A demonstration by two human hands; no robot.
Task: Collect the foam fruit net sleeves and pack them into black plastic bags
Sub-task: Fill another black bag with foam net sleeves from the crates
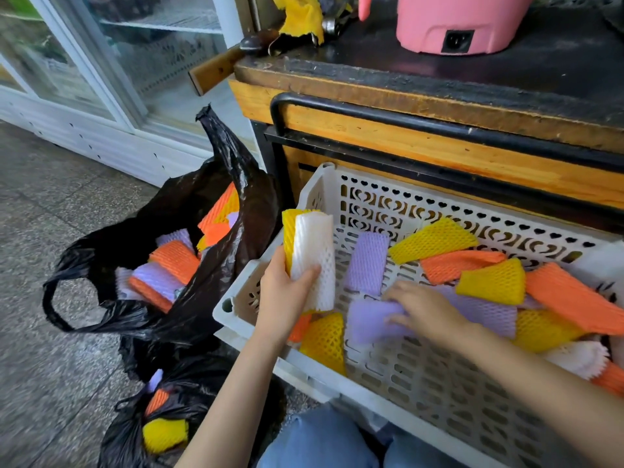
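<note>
My left fingers (309, 273) are curled round a white sleeve (314, 251) held upright, with a yellow sleeve (288, 231) pressed behind it. The left hand (287, 292) grips both low down, above the crate's (233, 300) left wall. My right fingers (395, 292) lie spread and nearly straight on a purple sleeve (366, 320) on the crate floor, touching it rather than gripping, as far as the blur lets me judge. That sleeve's long axis runs left to right, and its free end points toward my left hand. The right hand (423, 307) covers its other end. The open black bag (243, 211) sits on the floor (67, 204) just left of the crate, its mouth facing up and partly full of orange and purple sleeves. The left hand is much the nearer to it, so I judge the held pair goes left over the crate wall into that mouth. More loose sleeves (489, 282), yellow, orange, purple and white, are heaped at the crate's right. A second bag (135, 434) lies nearer me. The heap runs out of frame on the right. My left forearm hides part of the second bag. I cannot tell how many sleeves the left bundle holds, or how deep the open bag is.
</note>
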